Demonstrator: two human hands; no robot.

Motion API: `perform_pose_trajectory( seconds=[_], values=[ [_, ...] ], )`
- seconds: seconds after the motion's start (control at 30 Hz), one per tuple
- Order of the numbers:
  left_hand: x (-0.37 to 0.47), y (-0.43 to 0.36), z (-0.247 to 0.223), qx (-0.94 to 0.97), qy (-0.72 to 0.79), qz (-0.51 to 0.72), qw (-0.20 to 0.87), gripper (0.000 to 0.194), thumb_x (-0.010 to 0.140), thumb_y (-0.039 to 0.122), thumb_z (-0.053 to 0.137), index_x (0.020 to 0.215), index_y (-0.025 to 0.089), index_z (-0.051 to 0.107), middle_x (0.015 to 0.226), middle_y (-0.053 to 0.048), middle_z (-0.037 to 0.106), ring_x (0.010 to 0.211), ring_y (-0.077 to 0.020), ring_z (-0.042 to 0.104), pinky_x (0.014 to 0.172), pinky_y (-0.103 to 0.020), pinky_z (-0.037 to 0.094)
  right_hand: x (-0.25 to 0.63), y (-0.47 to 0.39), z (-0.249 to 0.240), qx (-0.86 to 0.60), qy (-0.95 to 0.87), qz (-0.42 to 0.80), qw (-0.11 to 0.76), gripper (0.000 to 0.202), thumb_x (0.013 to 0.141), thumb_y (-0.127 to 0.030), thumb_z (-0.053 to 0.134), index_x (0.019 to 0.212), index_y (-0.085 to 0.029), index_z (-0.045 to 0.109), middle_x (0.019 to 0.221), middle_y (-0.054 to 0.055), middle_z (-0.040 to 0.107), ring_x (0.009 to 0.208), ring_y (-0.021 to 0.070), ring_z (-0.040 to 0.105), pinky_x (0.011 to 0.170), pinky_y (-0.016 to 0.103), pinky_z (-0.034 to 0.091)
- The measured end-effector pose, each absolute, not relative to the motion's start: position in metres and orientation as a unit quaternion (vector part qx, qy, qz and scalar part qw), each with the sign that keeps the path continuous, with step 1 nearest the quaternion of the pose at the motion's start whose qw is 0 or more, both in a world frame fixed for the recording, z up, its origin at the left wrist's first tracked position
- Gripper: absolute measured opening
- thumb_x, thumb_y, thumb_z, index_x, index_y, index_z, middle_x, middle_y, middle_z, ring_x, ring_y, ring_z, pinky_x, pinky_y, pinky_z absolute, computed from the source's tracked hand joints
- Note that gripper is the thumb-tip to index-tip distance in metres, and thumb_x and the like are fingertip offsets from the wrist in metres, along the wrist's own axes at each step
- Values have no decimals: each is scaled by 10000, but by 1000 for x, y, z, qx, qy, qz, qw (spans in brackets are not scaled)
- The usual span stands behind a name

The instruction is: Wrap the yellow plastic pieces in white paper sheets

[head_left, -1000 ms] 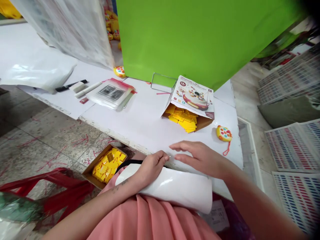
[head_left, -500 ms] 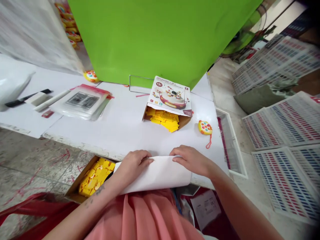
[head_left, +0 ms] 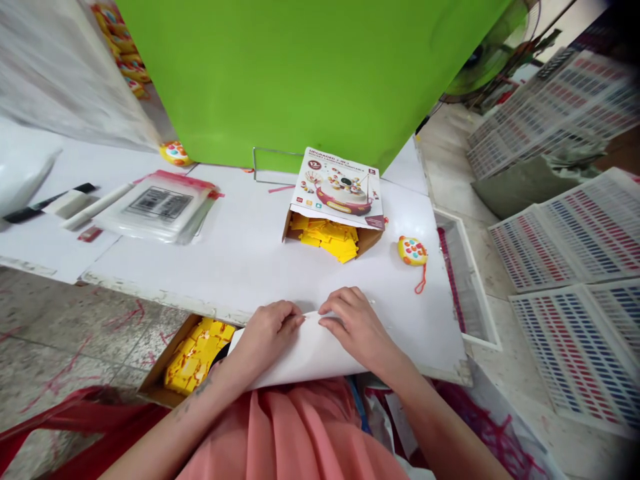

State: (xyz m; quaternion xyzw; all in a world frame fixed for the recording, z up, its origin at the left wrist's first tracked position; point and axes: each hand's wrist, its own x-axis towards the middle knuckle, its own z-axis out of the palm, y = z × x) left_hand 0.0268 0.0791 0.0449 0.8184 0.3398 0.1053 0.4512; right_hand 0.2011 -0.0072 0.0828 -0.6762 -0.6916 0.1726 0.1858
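A white sheet [head_left: 305, 357], perhaps paper or card, lies over the table's front edge and my lap. My left hand [head_left: 273, 333] is closed on its upper edge, thumb against fingertips. Close beside it, my right hand [head_left: 355, 327] pinches the same edge. Beyond my hands a printed toy box [head_left: 337, 183] lies with its open end toward me, and yellow flat pieces [head_left: 327, 237] show inside. To its right rests a small yellow toy [head_left: 413, 251] with coloured buttons and an orange cord loop.
Clear plastic bags [head_left: 155, 207] lie on the left of the white table [head_left: 225, 267]. A green panel [head_left: 300, 80] rises behind. Below the front edge stands a carton of yellow pieces [head_left: 197, 353]. Plastic crates [head_left: 575, 347] are on the right.
My right hand has moved left along the sheet's edge, closer to my left hand. The sheet's right end now sits under my right hand and forearm. The view has shifted slightly.
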Motion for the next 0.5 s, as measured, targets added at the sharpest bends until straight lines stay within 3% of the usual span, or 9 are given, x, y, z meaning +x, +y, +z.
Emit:
perform_pose_trajectory(
  seconds=[0.5],
  values=[
    [24,73,50,838,322,106,427,160,869,252,439,797,192,569,811,-24,625,802,-181,553,700,-280,374,201,-5,80,-674,-697,186,161,38,829,-218,583,855,-207,557,883,9,588,891,180,478,800,343,368]
  ],
)
